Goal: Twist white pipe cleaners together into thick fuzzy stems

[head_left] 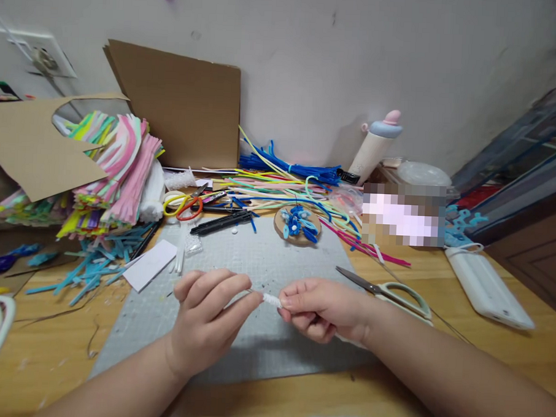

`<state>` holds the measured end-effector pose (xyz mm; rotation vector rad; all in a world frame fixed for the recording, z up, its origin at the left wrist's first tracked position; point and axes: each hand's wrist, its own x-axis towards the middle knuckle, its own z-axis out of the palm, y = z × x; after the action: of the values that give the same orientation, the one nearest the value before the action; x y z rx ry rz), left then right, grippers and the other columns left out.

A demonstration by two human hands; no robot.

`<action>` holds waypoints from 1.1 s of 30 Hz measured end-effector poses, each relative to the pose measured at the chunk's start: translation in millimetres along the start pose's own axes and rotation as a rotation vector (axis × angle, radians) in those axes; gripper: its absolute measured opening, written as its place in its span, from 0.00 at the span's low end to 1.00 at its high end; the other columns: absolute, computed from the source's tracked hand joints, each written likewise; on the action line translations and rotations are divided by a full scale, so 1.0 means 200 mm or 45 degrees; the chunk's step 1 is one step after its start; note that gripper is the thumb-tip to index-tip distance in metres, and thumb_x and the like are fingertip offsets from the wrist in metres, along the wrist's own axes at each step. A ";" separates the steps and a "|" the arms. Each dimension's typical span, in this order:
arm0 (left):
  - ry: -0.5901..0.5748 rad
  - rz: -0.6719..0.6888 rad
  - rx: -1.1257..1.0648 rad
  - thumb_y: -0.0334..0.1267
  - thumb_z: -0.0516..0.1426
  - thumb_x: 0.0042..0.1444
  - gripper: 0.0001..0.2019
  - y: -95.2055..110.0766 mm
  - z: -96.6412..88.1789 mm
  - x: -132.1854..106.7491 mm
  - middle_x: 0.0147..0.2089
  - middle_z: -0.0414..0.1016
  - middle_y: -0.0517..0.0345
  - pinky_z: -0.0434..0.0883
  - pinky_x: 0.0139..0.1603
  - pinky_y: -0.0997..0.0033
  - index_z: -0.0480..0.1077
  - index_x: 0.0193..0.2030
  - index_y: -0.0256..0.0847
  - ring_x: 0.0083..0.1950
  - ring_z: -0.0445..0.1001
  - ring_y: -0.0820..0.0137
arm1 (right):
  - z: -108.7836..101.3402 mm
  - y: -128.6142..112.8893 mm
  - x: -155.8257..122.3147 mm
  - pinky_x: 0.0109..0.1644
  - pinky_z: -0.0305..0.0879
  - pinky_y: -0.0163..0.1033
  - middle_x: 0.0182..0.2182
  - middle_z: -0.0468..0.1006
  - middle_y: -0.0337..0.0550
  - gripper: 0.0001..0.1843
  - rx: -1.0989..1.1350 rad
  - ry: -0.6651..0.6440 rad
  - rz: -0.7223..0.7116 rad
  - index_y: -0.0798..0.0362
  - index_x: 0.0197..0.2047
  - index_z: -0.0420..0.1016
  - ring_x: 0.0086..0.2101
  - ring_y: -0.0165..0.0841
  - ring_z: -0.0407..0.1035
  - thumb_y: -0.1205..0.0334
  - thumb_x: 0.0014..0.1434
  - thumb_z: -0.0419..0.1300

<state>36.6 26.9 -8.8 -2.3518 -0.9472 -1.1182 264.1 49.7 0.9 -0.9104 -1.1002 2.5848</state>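
Between my hands, above the grey cutting mat [239, 354], is a short white coil [271, 300], which looks like a wound pipe cleaner. My right hand [313, 308] pinches its right end, fingers curled in. At its left end, the thumb and fingers of my left hand [216, 307] are closed on a thin rod or wire [250, 290] that seems to run into the coil; what it is I cannot make out. Beyond my hands sits a round wooden disc [283, 236] bearing a blue pipe-cleaner flower [299, 222].
Scissors with pale handles [405, 299] lie right of my right hand. Black pens [222, 222], orange-yellow scissors [183, 205] and loose pipe cleaners [279, 187] line the back. A white card [149, 264] is at left. A white power bank [489, 288] and a bottle [372, 151] stand right.
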 end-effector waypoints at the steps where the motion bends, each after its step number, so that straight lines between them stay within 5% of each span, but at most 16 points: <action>1: 0.019 0.025 0.005 0.31 0.61 0.50 0.12 -0.01 0.00 -0.01 0.36 0.76 0.62 0.57 0.47 0.64 0.73 0.39 0.53 0.42 0.70 0.68 | 0.00 0.00 0.00 0.14 0.34 0.25 0.14 0.47 0.24 0.12 0.017 -0.035 0.024 0.55 0.29 0.64 0.15 0.19 0.33 0.56 0.56 0.58; 9: 0.148 0.114 0.105 0.32 0.65 0.46 0.16 -0.01 -0.04 0.00 0.33 0.76 0.66 0.58 0.42 0.66 0.75 0.39 0.60 0.38 0.69 0.70 | 0.00 0.00 -0.01 0.13 0.35 0.24 0.14 0.48 0.25 0.10 0.060 -0.150 0.096 0.56 0.30 0.64 0.14 0.19 0.34 0.58 0.59 0.56; 15: 0.081 0.036 0.080 0.35 0.64 0.47 0.14 0.00 -0.03 0.01 0.36 0.79 0.66 0.57 0.42 0.64 0.75 0.39 0.60 0.39 0.70 0.68 | 0.01 0.00 -0.01 0.14 0.34 0.25 0.14 0.47 0.25 0.12 -0.004 -0.117 0.066 0.55 0.30 0.64 0.15 0.19 0.34 0.55 0.58 0.56; 19: 0.020 -0.025 0.009 0.34 0.64 0.49 0.14 0.00 -0.02 0.01 0.38 0.79 0.66 0.56 0.46 0.63 0.74 0.41 0.56 0.42 0.71 0.68 | 0.05 -0.01 -0.02 0.16 0.35 0.28 0.14 0.48 0.26 0.14 -0.291 0.154 -0.105 0.55 0.30 0.66 0.15 0.21 0.38 0.53 0.58 0.56; 24: 0.100 -0.135 -0.030 0.35 0.63 0.49 0.09 0.03 0.00 0.04 0.36 0.80 0.64 0.57 0.45 0.65 0.75 0.38 0.51 0.41 0.73 0.69 | 0.13 -0.02 -0.04 0.28 0.52 0.30 0.20 0.63 0.34 0.11 -0.995 0.594 -0.421 0.57 0.29 0.71 0.24 0.24 0.56 0.60 0.59 0.54; 33: 0.067 -0.153 -0.069 0.34 0.64 0.48 0.09 0.05 -0.01 0.06 0.34 0.80 0.63 0.57 0.43 0.64 0.76 0.38 0.47 0.40 0.73 0.67 | 0.16 0.01 -0.09 0.30 0.51 0.31 0.22 0.68 0.34 0.13 -1.588 0.728 -0.546 0.53 0.30 0.69 0.25 0.26 0.60 0.60 0.63 0.49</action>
<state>48.9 23.7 1.4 -2.3214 -1.0646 -1.2606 258.5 21.5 24.5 -1.2548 -2.3167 0.9845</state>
